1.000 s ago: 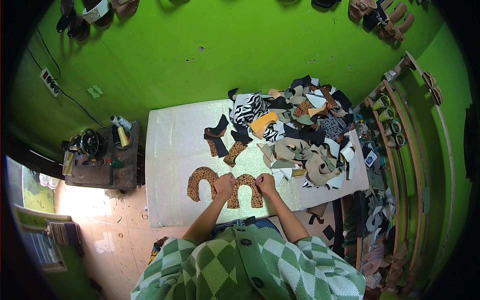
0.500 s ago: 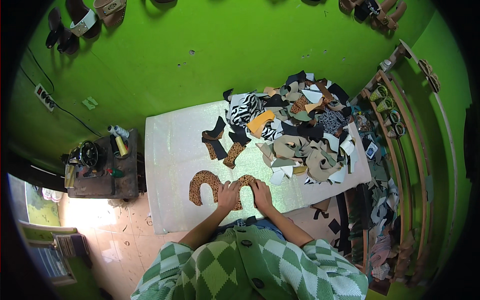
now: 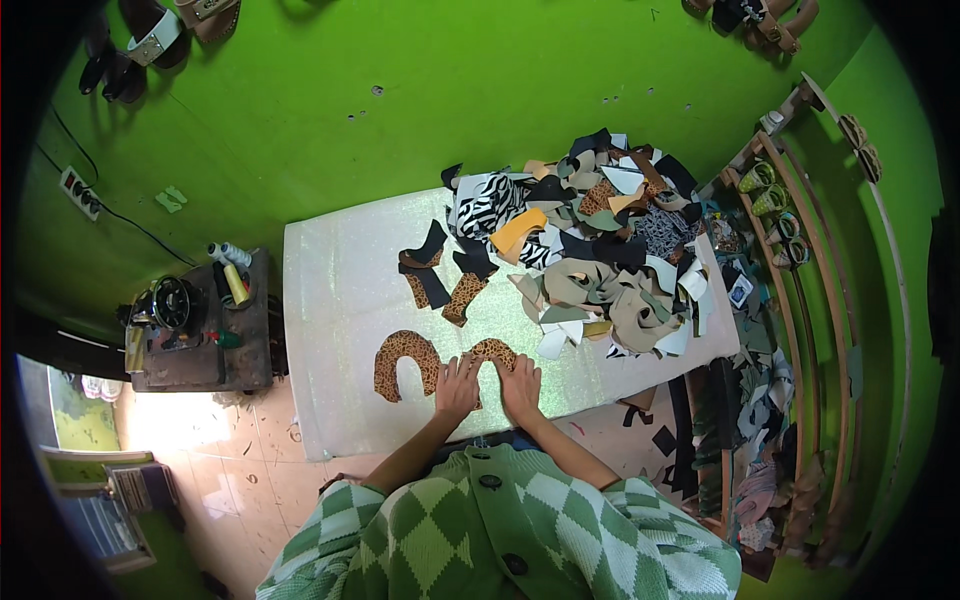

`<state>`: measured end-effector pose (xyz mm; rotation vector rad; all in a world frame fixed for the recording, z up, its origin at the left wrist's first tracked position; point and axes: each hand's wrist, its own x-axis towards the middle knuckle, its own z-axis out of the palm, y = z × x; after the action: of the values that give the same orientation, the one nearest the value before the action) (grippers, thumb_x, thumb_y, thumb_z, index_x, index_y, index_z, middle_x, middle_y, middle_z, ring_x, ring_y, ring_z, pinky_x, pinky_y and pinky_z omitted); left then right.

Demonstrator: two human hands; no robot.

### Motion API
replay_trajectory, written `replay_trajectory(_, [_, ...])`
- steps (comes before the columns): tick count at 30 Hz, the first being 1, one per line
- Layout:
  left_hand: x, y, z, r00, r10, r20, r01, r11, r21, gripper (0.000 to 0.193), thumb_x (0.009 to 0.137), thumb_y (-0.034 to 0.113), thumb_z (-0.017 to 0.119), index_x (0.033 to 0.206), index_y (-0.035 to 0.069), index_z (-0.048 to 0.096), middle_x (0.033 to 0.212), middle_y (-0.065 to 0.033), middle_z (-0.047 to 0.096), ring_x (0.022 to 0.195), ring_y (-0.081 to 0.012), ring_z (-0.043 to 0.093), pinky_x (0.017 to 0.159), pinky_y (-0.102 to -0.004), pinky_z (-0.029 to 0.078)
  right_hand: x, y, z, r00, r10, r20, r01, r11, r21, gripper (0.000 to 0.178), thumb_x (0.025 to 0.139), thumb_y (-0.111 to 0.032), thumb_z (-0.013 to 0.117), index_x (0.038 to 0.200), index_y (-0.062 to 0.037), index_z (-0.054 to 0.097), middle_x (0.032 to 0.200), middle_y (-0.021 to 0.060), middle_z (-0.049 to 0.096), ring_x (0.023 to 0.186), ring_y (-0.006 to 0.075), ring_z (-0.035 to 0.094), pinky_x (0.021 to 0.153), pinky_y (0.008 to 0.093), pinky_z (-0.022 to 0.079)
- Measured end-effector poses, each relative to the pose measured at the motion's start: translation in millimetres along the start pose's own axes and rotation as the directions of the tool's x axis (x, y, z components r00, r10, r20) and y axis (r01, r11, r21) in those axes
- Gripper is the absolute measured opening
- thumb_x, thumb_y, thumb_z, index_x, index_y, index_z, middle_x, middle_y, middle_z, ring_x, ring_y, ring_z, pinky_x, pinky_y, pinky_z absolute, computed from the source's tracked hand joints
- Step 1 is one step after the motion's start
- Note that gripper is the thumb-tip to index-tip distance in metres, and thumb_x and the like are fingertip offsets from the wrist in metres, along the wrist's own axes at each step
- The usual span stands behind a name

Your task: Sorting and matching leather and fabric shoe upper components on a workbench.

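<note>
Brown-and-black leopard print in an arched piece (image 3: 493, 350), lying directly under both hands on the white table covering (image 3: 340, 280). Curled at its outer edges a second ago; now opened out, with left hand (image 3: 457, 388) over one leg and right hand (image 3: 520, 385) over the other. Probably a shift from handling the rim to pressing or smoothing, judging by the extended fingers. Apart from each other, with bare covering showing between, and not visibly clamped on anything. Top curve left uncovered, just beyond the fingertips. Close beside on the left, a matching arch (image 3: 408, 345); farther out, black-and-leopard strips (image 3: 465, 299); toward the right, a heap of mixed scraps (image 3: 640, 318).
</note>
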<state>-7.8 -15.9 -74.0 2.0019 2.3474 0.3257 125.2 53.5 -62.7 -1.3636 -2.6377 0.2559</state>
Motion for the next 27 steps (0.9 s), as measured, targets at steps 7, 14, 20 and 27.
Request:
replay_trajectory(7, [-1.0, -2.9, -3.2, 1.0, -0.012, 0.006, 0.012, 1.0, -0.003, 0.05, 0.082, 0.017, 0.052, 0.131, 0.013, 0.044, 0.127, -0.0085, 0.047, 0.117, -0.0276, 0.041, 0.097, -0.043, 0.03, -4.9, 15.5, 2.1, 0.993, 0.12, 0.007, -0.119, 0.989, -0.086, 0.045, 0.085, -0.009, 0.044, 0.122, -0.0305, 0.057, 0.087, 0.0073, 0.043, 0.086, 0.0223, 0.044, 0.074, 0.0349, 0.034])
replay_trajectory(14, [-4.1, -7.1, -0.8, 0.998, -0.055, 0.032, 0.056, 0.998, -0.009, 0.049, 0.085, 0.022, 0.049, 0.132, 0.009, 0.043, 0.13, -0.0128, 0.043, 0.12, -0.0324, 0.038, 0.1, -0.0449, 0.029, -10.0, 29.1, 4.9, 0.982, 0.187, 0.005, -0.186, 0.979, -0.081, 0.046, 0.085, -0.008, 0.045, 0.123, -0.0313, 0.057, 0.086, 0.0077, 0.043, 0.085, 0.0229, 0.045, 0.073, 0.0352, 0.035])
replay_trajectory(20, [-4.3, -1.1, 2.2, 0.99, -0.136, 0.035, 0.137, 0.989, -0.045, 0.054, 0.084, 0.031, 0.051, 0.133, 0.011, 0.042, 0.138, -0.014, 0.034, 0.126, -0.0338, 0.031, 0.1, -0.0461, 0.027, -7.2, 21.6, 1.9, 0.987, 0.156, 0.038, -0.156, 0.988, 0.015, 0.038, 0.087, -0.011, 0.045, 0.122, -0.0206, 0.057, 0.09, 0.0091, 0.046, 0.089, 0.0239, 0.045, 0.075, 0.0351, 0.036])
replay_trajectory(27, [-3.6, 5.6, 0.5, 0.997, -0.049, 0.067, 0.053, 0.997, -0.048, 0.052, 0.086, 0.036, 0.05, 0.135, 0.02, 0.042, 0.142, -0.0147, 0.028, 0.127, -0.0356, 0.027, 0.097, -0.045, 0.028, -0.8, 3.2, -0.4, 0.996, 0.045, 0.073, -0.058, 0.981, 0.187, 0.043, 0.084, -0.01, 0.046, 0.126, -0.0198, 0.053, 0.094, 0.011, 0.044, 0.089, 0.0272, 0.046, 0.076, 0.0364, 0.038])
